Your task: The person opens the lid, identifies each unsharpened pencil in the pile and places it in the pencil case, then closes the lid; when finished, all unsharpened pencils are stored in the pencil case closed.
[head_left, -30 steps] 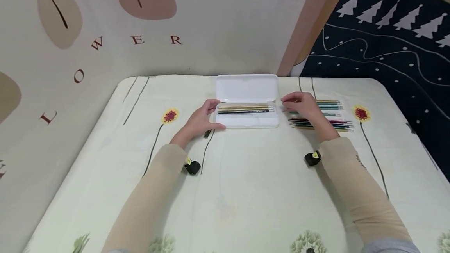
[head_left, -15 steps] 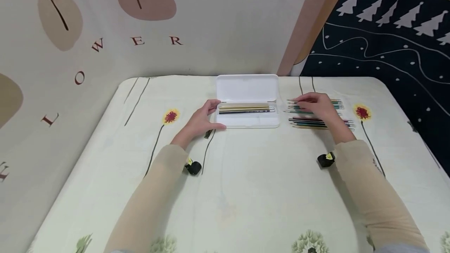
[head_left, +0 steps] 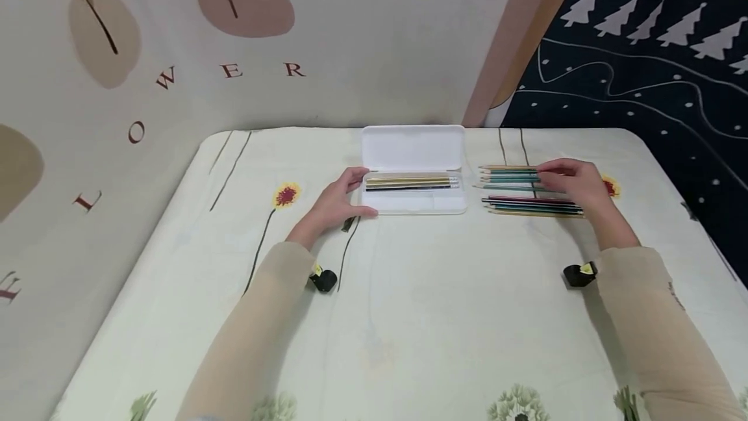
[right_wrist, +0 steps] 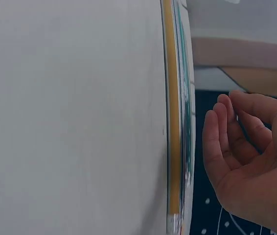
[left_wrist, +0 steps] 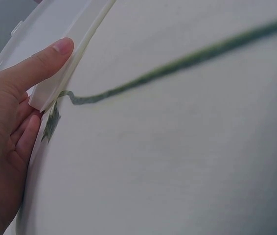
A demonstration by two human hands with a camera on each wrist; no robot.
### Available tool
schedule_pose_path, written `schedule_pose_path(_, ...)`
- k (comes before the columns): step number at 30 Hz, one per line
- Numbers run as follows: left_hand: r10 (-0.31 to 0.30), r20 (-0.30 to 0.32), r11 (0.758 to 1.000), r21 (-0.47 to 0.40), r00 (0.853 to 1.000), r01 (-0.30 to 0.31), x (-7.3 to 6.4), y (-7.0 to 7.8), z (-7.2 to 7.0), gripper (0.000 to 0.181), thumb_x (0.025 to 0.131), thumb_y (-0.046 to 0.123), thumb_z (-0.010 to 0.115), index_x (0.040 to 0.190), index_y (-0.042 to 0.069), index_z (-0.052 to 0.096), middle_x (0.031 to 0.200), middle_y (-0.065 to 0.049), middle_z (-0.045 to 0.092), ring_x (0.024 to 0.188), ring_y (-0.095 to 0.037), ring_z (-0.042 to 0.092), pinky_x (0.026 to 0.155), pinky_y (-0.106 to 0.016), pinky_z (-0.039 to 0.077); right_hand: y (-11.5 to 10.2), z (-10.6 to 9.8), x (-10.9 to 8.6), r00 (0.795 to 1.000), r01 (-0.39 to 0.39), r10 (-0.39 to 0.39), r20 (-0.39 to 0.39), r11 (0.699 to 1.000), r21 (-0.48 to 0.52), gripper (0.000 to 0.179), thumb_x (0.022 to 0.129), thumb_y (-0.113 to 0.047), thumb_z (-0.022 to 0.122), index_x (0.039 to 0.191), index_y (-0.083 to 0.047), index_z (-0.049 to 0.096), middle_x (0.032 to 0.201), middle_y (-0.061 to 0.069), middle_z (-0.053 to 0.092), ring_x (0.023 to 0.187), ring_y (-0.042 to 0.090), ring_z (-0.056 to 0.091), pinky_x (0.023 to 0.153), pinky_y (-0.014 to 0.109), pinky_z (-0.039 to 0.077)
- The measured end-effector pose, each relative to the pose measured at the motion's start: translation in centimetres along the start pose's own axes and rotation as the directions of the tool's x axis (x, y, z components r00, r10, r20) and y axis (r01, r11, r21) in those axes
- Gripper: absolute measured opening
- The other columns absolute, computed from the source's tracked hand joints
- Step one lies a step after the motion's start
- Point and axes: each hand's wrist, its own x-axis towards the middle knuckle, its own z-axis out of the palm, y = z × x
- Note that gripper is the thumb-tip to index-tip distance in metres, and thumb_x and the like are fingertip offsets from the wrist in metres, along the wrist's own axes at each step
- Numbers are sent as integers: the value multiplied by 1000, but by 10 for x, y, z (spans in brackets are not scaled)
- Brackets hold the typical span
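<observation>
A white pencil case (head_left: 413, 203) lies open at the far middle of the table, lid (head_left: 412, 147) flat behind it, with several pencils (head_left: 411, 182) in its tray. My left hand (head_left: 341, 200) holds the case's left end; in the left wrist view the thumb (left_wrist: 40, 63) lies along the case's rim (left_wrist: 75, 54) and the fingers press at its corner. Right of the case lie two rows of loose pencils, an upper one (head_left: 507, 176) and a lower one (head_left: 528, 206). My right hand (head_left: 569, 180) is over the upper row's right ends, fingers loosely curled (right_wrist: 246, 147) beside the pencils (right_wrist: 173, 122), holding nothing.
A pale flower-print cloth (head_left: 409, 317) covers the table. A cloth wall with letters stands behind the case. A dark blue hanging with white trees (head_left: 643, 70) borders the right side. Small black cameras sit at both wrists (head_left: 323, 280) (head_left: 578, 275).
My right hand has slid to the right, from beside the case to the right ends of the loose pencils. The left hand and the case have stayed put.
</observation>
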Motion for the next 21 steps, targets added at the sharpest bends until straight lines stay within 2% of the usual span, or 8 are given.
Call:
schedule_pose_path(2,0,0,1000,0,1000,0,0,0,1,93,77,36,86,151,24,31,162,-1,34,148,-23,37,125,-40,30,6,-8,-4,1000,-5,6,-10,1000,18,48,99,-39,59,133,-5,58,108,-17,54,80,-14,57,74,3,51)
schedule_pose_path(6,3,-2,1000,1,1000,-3,1,0,1,93,77,36,86,151,24,31,162,-1,35,148,-23,38,124,-40,31,16,-23,-12,999,-18,22,-39,995,99,35,97,-37,63,123,-13,64,95,-28,54,80,-15,58,74,5,53)
schedule_pose_path(9,9,1,1000,3,1000,-9,1,-1,1,93,77,36,86,151,23,32,162,-2,35,148,-23,38,124,-40,31,24,-31,-15,996,-50,57,-62,994,101,26,96,-39,63,116,-23,66,94,-30,53,84,-13,55,73,4,50)
schedule_pose_path(15,8,1,1000,2,1000,-8,1,-2,1,93,77,36,87,151,23,32,162,-1,34,148,-23,38,124,-40,31,39,-45,-18,990,-116,117,-84,993,19,32,98,-47,58,123,-29,62,101,-30,46,93,-11,45,77,3,41)
schedule_pose_path(19,9,3,1000,-5,1000,-9,0,-1,0,93,77,36,87,151,22,32,162,-1,34,149,-22,37,124,-40,31,48,-53,-19,983,-161,164,-77,986,51,20,99,-43,58,116,-34,63,97,-32,46,86,-18,48,74,2,45)
schedule_pose_path(21,9,6,1000,-14,1000,-9,-1,0,0,93,77,36,87,151,22,32,162,-1,34,149,-23,37,125,-40,31,53,-57,-20,979,-188,195,-59,976,110,13,99,-39,60,111,-36,64,95,-31,47,81,-21,51,72,2,48)
